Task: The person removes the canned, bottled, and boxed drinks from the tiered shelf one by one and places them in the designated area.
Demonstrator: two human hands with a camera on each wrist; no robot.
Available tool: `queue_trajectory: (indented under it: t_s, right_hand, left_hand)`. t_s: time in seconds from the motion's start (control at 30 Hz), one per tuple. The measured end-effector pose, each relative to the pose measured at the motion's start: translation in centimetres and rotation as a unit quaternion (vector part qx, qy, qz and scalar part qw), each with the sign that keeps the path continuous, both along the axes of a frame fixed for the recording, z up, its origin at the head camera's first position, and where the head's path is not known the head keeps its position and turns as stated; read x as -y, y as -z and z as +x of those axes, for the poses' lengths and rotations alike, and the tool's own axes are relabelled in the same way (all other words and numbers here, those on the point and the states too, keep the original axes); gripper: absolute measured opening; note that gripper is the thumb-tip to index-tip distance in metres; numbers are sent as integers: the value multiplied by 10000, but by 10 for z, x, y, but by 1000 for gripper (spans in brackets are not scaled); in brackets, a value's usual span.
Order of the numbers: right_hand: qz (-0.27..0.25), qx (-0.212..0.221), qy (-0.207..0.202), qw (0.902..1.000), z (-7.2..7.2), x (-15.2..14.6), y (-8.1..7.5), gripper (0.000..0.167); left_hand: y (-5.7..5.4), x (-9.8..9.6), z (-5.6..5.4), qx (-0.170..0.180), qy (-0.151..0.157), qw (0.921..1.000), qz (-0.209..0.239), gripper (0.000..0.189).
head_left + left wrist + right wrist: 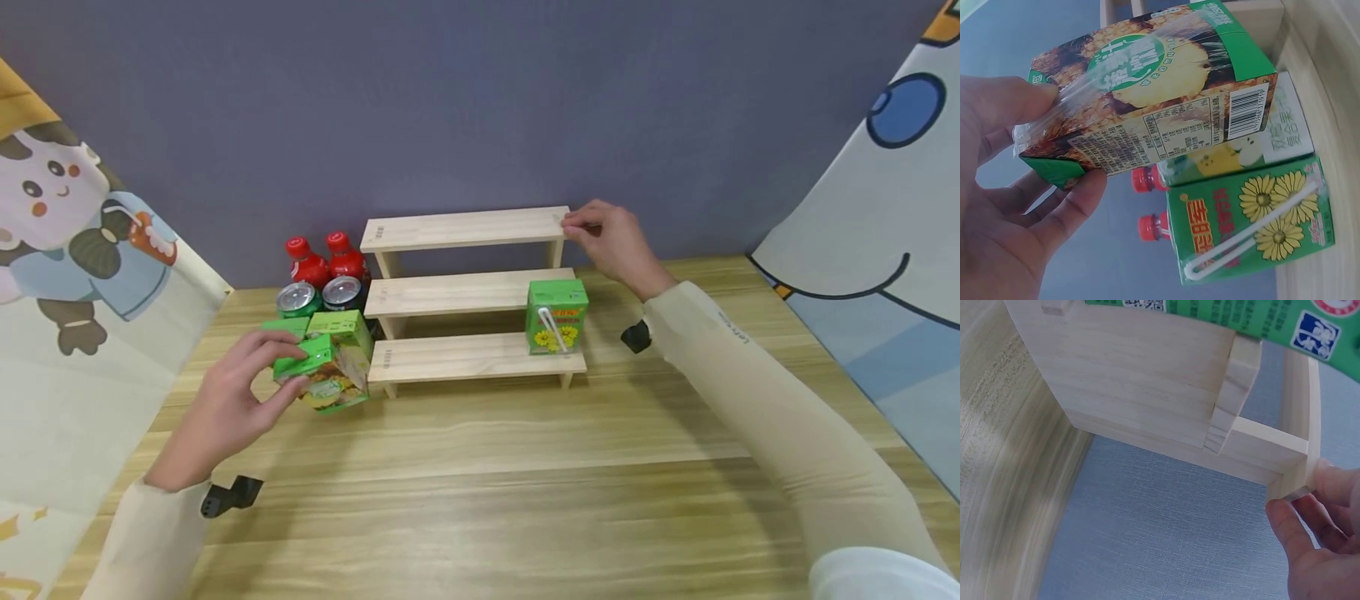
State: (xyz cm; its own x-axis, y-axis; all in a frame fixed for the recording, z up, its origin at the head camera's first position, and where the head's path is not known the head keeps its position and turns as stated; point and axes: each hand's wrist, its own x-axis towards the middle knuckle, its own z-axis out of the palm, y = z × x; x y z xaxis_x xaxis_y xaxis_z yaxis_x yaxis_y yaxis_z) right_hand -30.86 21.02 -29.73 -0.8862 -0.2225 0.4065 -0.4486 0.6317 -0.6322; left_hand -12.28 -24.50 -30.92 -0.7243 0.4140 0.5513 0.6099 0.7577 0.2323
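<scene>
My left hand (238, 402) grips a juice carton (318, 379) with pineapple pictures and green ends, tilted in front of other cartons at the left of the rack. The left wrist view shows thumb and fingers around one end of this carton (1147, 81). At the far right, my right hand (613, 243) pinches the right end of the top board of a three-step wooden rack (465, 229). In the right wrist view, fingertips and thumb meet the board's corner (1294, 484). A green drink carton (556, 317) with yellow flowers and a straw stands on the lowest step's right end.
Left of the rack are two red-capped bottles (347, 257), a green can (297, 299), a dark can (342, 293) and a green carton (341, 327). Another flowered carton (1250, 219) shows in the left wrist view. A grey-blue wall (465, 108) rises behind the wooden table (480, 492).
</scene>
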Motion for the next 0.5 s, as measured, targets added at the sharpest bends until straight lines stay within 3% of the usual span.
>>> queue_trajectory:
  t_s: [0.13,0.5]
  right_hand:
    - [-54,-14,-9,10000,-1,-1,1,24]
    - [-61,-45,-41,10000,-2,-1,2,25]
  left_hand:
    - [5,5,-2,32,2,10000,-86,36]
    - [33,11,-17,356,-15,9986,-382,35]
